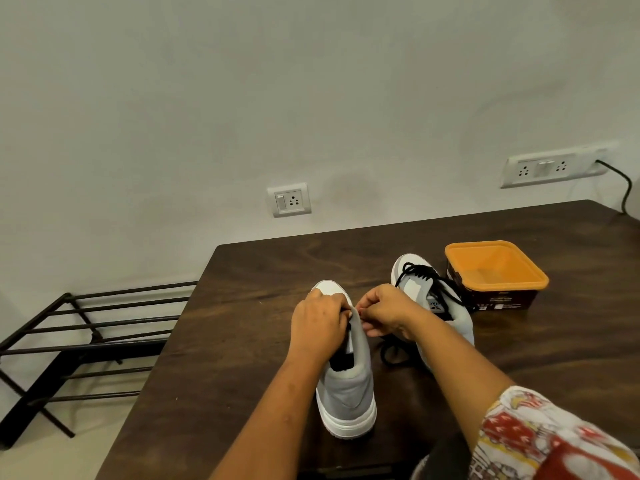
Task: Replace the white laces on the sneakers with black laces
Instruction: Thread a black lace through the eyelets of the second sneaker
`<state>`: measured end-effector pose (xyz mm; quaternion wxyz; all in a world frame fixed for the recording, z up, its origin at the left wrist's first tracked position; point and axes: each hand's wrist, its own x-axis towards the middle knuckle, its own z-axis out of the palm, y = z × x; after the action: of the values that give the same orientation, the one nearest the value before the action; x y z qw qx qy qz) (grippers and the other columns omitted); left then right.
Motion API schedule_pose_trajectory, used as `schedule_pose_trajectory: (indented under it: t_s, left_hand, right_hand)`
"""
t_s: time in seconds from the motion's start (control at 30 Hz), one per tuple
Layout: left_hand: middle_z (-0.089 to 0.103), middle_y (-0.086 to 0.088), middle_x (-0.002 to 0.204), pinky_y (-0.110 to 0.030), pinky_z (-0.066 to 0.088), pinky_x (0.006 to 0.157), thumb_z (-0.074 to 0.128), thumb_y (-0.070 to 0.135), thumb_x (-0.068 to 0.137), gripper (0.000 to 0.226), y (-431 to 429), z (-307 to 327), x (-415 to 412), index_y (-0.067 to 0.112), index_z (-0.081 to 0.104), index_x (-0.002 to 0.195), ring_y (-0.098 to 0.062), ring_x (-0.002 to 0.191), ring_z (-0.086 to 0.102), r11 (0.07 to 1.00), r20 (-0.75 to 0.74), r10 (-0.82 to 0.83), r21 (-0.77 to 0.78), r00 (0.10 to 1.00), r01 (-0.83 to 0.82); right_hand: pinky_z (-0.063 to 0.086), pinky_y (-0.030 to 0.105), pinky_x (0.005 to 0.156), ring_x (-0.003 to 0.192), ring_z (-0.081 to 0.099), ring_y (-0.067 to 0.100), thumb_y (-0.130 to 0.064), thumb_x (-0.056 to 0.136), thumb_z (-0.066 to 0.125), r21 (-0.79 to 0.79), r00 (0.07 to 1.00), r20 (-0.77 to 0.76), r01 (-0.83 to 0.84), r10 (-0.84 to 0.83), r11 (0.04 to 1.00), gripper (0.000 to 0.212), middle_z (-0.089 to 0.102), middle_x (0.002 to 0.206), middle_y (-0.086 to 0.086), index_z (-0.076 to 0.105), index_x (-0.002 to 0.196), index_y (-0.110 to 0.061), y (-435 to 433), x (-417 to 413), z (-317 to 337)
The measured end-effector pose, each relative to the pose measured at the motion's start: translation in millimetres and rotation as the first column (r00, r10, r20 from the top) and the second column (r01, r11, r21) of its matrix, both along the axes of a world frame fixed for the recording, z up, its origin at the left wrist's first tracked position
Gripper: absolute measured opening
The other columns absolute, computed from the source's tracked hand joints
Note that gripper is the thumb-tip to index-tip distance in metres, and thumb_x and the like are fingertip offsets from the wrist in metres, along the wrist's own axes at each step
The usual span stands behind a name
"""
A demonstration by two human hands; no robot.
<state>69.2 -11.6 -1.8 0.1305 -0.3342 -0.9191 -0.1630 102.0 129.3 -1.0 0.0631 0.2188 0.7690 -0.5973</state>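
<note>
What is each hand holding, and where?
The left hand and right hand grip the near sneaker at the tongue; anything else pinched is hidden.

both hands closed, fingertips meeting

the left hand (318, 323) curls its fingers over the top of the sneaker tongue (358, 330), knuckles up. the right hand (384, 313), just beside it, pinches the same tongue's edge with thumb and forefinger. both bare forearms reach forward and converge, the right one from a patterned sleeve (540, 438).
</note>
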Motion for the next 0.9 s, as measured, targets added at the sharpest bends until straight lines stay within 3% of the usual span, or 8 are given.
schedule_pose_trajectory:
  t_s: [0.2,0.33,0.4,0.47,0.53,0.63,0.8,0.9]
  left_hand:
    - [0.063,0.000,0.093,-0.027,0.041,0.071,0.054,0.037,0.092,0.020,-8.4,-1.9,-8.5,0.024,0.061,0.105,-0.016,0.097,0.051,0.999,0.035,0.004,-0.033,0.999,-0.003]
    - [0.063,0.001,0.094,-0.028,0.043,0.073,0.052,0.037,0.094,0.018,-10.5,-2.4,-13.8,0.026,0.062,0.103,-0.016,0.097,0.053,1.000,0.090,0.019,0.011,0.996,-0.020]
    - [0.066,0.001,0.096,-0.033,0.047,0.077,0.053,0.036,0.093,0.017,-13.0,-3.8,-19.1,0.026,0.063,0.101,-0.018,0.095,0.057,0.999,0.141,0.023,0.029,0.990,-0.028]
    - [0.066,0.002,0.094,-0.035,0.048,0.076,0.055,0.034,0.092,0.014,-16.5,-3.4,-23.2,0.027,0.064,0.100,-0.018,0.094,0.057,0.995,0.179,0.040,0.081,0.983,-0.055]
    - [0.065,0.005,0.093,-0.030,0.044,0.068,0.055,0.029,0.091,0.012,-21.1,-1.3,-27.8,0.030,0.064,0.099,-0.015,0.094,0.054,0.986,0.143,0.074,0.136,0.987,-0.093]
    - [0.061,0.008,0.095,-0.026,0.037,0.065,0.053,0.019,0.092,0.016,-30.0,6.5,-30.8,0.027,0.065,0.099,-0.013,0.098,0.047,0.957,0.091,0.175,0.218,0.980,-0.191]
    - [0.057,0.003,0.093,-0.026,0.037,0.069,0.058,0.018,0.091,0.006,-39.1,5.6,-35.9,0.018,0.064,0.091,-0.016,0.083,0.052,0.862,0.168,0.274,0.393,0.947,-0.319]
    - [0.062,0.000,0.085,-0.032,0.048,0.067,0.061,0.017,0.087,0.012,-38.0,0.7,-41.4,0.024,0.060,0.078,-0.020,0.076,0.060,0.810,0.315,0.174,0.493,0.933,-0.317]
  right_hand:
    - [0.052,0.022,0.041,0.062,0.061,0.023,-0.001,0.099,0.034,-0.191,0.942,0.054,0.334,-0.330,0.923,0.021,0.056,0.080,0.011,0.050,0.113,-0.004,13.1,4.8,8.6]
    - [0.058,0.037,0.081,0.117,0.056,0.039,-0.001,0.101,0.024,-0.803,0.609,0.151,0.534,-0.778,0.263,0.041,0.049,0.135,0.021,0.035,0.140,0.003,36.1,3.3,12.2]
    - [0.048,0.044,0.099,0.126,0.049,0.040,-0.002,0.100,0.028,-0.807,0.529,0.055,0.523,-0.847,0.275,0.037,0.047,0.137,0.026,0.040,0.134,0.007,31.7,4.8,20.3]
    - [0.048,0.039,0.095,0.117,0.057,0.033,-0.007,0.099,0.030,-0.583,0.584,-0.143,0.603,-0.799,0.545,0.027,0.058,0.122,0.021,0.051,0.115,-0.002,19.5,2.2,21.8]
    - [0.046,0.032,0.079,0.100,0.059,0.025,-0.007,0.099,0.032,0.069,0.786,-0.384,0.548,-0.485,0.834,0.018,0.061,0.108,0.012,0.050,0.103,-0.008,7.9,0.8,18.3]
    - [0.045,0.032,0.072,0.087,0.056,0.024,-0.008,0.097,0.042,0.620,0.976,-0.217,0.133,0.006,0.773,0.014,0.059,0.102,0.009,0.053,0.104,-0.012,1.2,-3.5,16.2]
    - [0.048,0.031,0.070,0.084,0.059,0.028,-0.014,0.088,0.063,0.815,0.968,0.218,-0.252,0.127,0.522,0.008,0.064,0.094,0.011,0.062,0.084,-0.007,-2.7,-5.1,22.3]
    - [0.042,0.028,0.067,0.077,0.051,0.025,-0.013,0.090,0.060,0.787,0.961,0.250,-0.273,0.118,0.553,0.021,0.055,0.076,0.006,0.056,0.070,-0.010,2.2,-1.1,23.4]
